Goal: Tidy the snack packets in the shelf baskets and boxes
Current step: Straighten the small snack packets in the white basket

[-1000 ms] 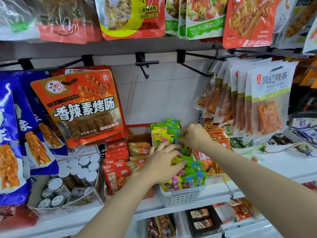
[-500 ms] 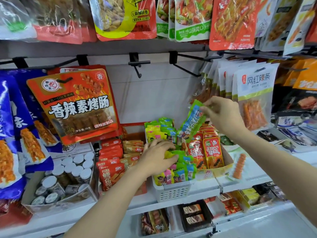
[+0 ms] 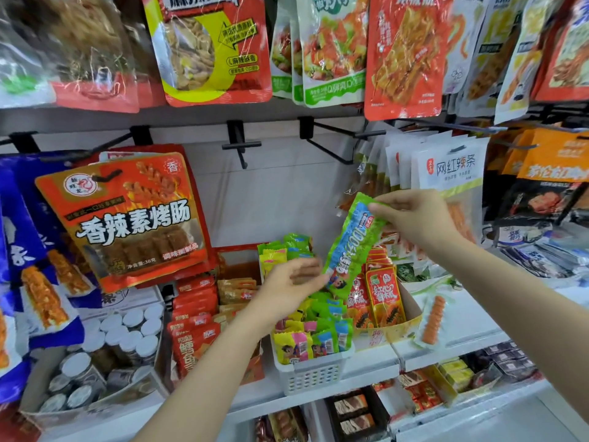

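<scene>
Two hands work above the white basket (image 3: 310,373), which sits on the shelf edge (image 3: 366,386) packed with small green, yellow and pink snack packets (image 3: 314,338). Up and to the right of the basket, the right hand (image 3: 414,220) pinches the top corner of a long green-and-blue packet (image 3: 352,247) between thumb and fingertips, so the packet hangs tilted, its lower end pointing down toward the basket. Directly above the basket's left half, the left hand (image 3: 287,290) reaches in with fingers loosely extended; its fingertips lie at the packet's lower end, though the blur makes it impossible to tell whether they grip it or only touch it. Just right of the basket stands a yellow cardboard box (image 3: 411,320) of orange packets (image 3: 384,296). Just left of the basket are stacked red packets (image 3: 194,314), and farther left a carton of white-capped jars (image 3: 121,336). Well above and left of the basket hangs a large orange sausage-snack bag (image 3: 127,218); above and right of it hang white bags (image 3: 452,173)
</scene>
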